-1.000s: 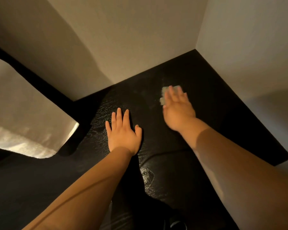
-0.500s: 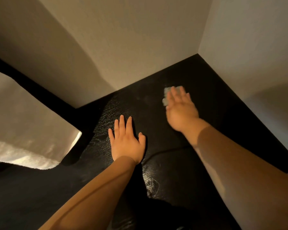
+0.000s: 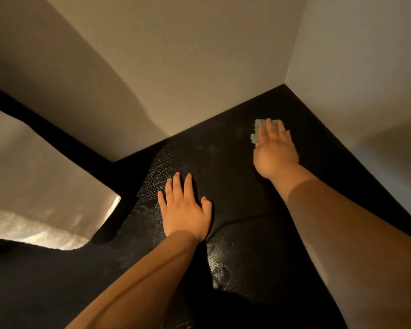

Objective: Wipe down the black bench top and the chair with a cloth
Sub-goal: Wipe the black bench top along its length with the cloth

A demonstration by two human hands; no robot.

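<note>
Cloth (image 3: 254, 137) mostly hidden under right hand (image 3: 275, 151); bench top (image 3: 235, 186) cut off below.

— What is the person wearing?
— Only bare parts show: the left hand (image 3: 184, 210) and the right hand (image 3: 274, 150), each on a bare forearm.
— Anything else?
— Shadow covers the left forearm (image 3: 138, 281) and the right forearm (image 3: 342, 233) from wrist to near edge; the hands are lit

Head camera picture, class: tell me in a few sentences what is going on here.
A person is wiping a black bench top with a pale cloth. The right hand presses the cloth flat near the far corner. The left hand rests flat on the bench top, nearer the person.
</note>
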